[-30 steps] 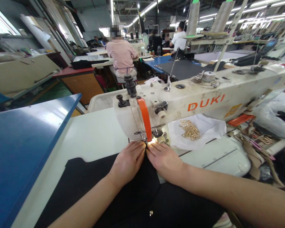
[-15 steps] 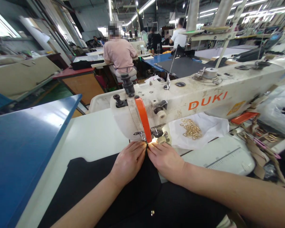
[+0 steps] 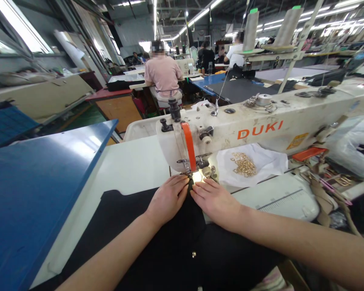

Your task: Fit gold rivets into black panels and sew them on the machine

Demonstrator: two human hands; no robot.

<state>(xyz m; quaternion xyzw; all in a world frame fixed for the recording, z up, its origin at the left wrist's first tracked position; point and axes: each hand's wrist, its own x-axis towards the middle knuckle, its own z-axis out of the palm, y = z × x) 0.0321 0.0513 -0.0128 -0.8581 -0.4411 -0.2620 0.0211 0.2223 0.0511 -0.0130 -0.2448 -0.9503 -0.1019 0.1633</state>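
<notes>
My left hand (image 3: 169, 199) presses and grips a piece of black fabric (image 3: 121, 218) just in front of the needle area of a white sewing machine (image 3: 227, 121). Close beside it, my right hand (image 3: 216, 202) has its fingers bent down on the same fabric, right of the seam. A narrow strip of the fabric runs between both sets of fingertips toward the lit presser foot, which they partly hide. Nearer to me, a small gold metal fitting (image 3: 194, 254) sits on the fabric. An orange guard (image 3: 188, 147) hangs down the machine head.
Gold rings (image 3: 244, 165) lie heaped on a white sheet (image 3: 271, 159) under the machine arm. At left stands a blue tabletop (image 3: 48, 178); at right, an orange tray (image 3: 309, 153) and straps (image 3: 326, 202). A person in pink (image 3: 163, 74) sits ahead, back turned.
The camera view has shifted, so the machine appears slightly smaller. The gap between my fingertips looks a little wider. The gold fitting on the fabric appears closer to the machine.
</notes>
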